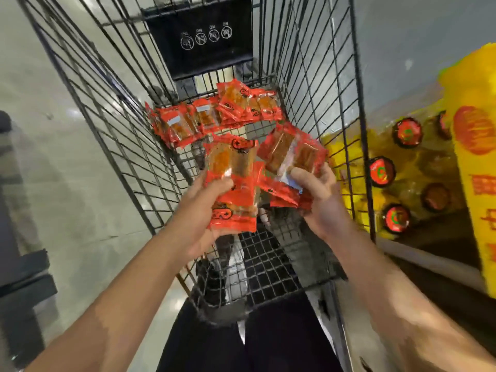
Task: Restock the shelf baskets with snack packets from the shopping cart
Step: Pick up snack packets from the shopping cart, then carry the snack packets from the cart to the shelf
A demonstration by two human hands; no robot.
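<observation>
**Both hands hold snack packets above the shopping cart**

Taking the black wire shopping cart [128, 146] as the landmark: to its left lies pale, glossy floor [53, 157], with a dark, blurred fixture [18, 277] at the far left edge.

Inside the cart, toward its far end, a heap of red-orange snack packets [214, 114] lies on the wire bottom, below a black panel [200, 36] printed with four round white symbols.

Over the cart's middle, the left hand [204, 210] has its grip clenched on a stack of snack packets [232, 183], thumb pressed on the front of the top one. Just beside it, the right hand [319, 200] grips a second bunch of packets [291, 154], fanned out and tilted, thumb on top; the two bundles touch or overlap where they meet.

At the cart's near end the person's dark trousers [268, 345] show below the wire.

To the right of the cart stands a shelf [429, 260] with yellow bottles topped by red-and-green caps [381, 171], and a yellow carton [477, 146] with red print at the far right edge.
</observation>
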